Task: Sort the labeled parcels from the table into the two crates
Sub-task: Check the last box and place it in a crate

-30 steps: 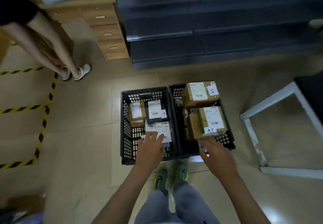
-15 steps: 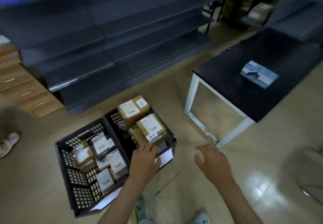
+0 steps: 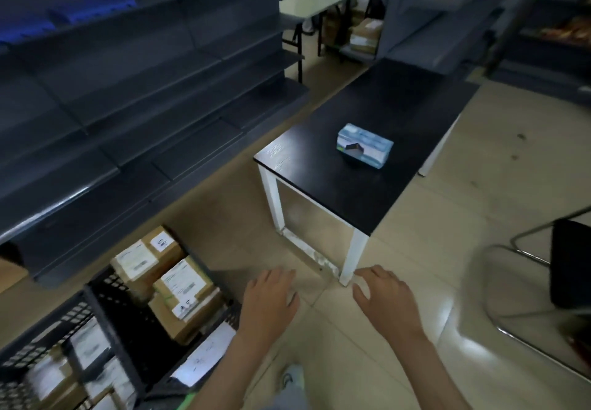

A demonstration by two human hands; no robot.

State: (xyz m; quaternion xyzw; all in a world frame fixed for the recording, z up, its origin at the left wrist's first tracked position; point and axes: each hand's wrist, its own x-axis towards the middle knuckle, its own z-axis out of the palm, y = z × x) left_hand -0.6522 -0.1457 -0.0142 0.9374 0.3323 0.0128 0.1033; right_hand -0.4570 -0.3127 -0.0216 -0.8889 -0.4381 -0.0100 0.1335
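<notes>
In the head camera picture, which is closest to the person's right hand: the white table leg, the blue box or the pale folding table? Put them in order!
Starting from the right hand:
1. white table leg, just ahead of the fingers.
2. blue box, farther ahead, on the black table top.
3. pale folding table, far off at the back of the room.

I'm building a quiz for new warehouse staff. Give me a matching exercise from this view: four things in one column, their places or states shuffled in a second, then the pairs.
Things
1. blue box
2. cardboard parcels
3. left hand
4. chair

Places or states
A. inside the black crate
B. far right, standing on the floor
C. on the black table
D. open, holding nothing

Pairs: 1-C, 2-A, 3-D, 4-B
</notes>
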